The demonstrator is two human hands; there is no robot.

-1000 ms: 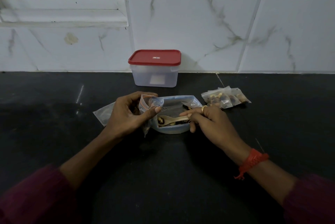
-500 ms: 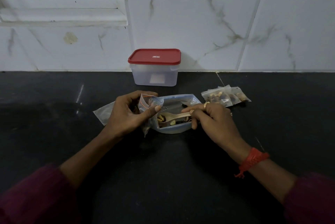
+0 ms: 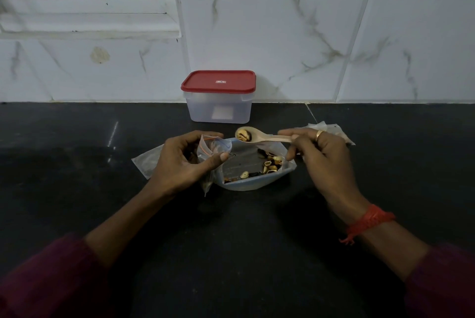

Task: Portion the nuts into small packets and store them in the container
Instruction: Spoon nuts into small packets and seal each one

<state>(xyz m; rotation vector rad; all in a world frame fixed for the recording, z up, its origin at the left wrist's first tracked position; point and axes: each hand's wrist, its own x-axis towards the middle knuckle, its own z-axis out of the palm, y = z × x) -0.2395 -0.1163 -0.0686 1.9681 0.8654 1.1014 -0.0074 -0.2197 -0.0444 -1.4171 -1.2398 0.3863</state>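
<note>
The left hand [image 3: 187,160] curls its fingers and thumb round a small clear packet [image 3: 216,147], pinching it near the zip lip just left of the dish [image 3: 246,185]. In this dim light the mouth looks open, though I cannot be sure. The right hand [image 3: 323,160] pinches the handle of a spoon [image 3: 267,137], which hangs level over the far edge of the dish with a few nuts [image 3: 243,134] in its bowl. More nuts lie loose in the right half of the dish. The container [image 3: 218,109] stands lidded at the far wall, well apart from both hands. Filled packets [image 3: 334,129] lie just beyond the right hand, and spare bags [image 3: 144,163] lie under the left. The packet is likely thin, limp and slippery, so its mouth would collapse unless held at both lips near the zip. The nuts are light, hard and apt to roll, so the spoon should stay level until its tip is inside the mouth.
</note>
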